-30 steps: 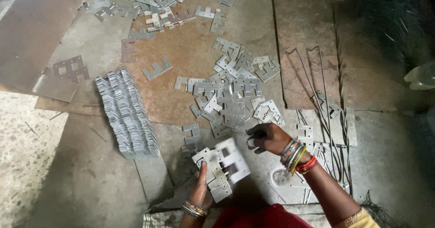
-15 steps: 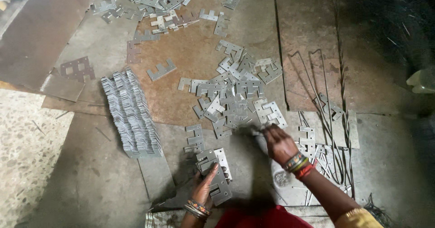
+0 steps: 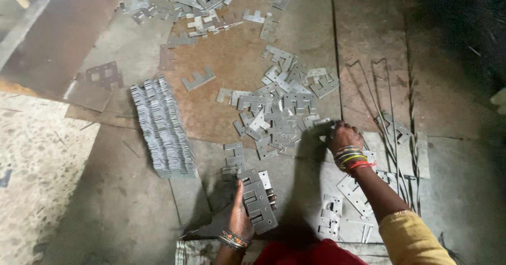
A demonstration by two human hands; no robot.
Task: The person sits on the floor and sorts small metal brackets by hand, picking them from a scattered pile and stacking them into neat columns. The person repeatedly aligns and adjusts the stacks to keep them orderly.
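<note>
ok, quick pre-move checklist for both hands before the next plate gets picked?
1. Left hand grips the small stack of E-shaped metal plates: ok.
2. Stack squared up: not ok, plates fan out unevenly.
3. Right hand on the loose pile of plates: ok, at its right edge.
4. Right hand holds a plate: cannot tell, fingers hide it.
5. Long stacked row of plates apart from both hands: ok.
6. Bent wire rods clear of the right arm: not ok, they lie close beside it.
</note>
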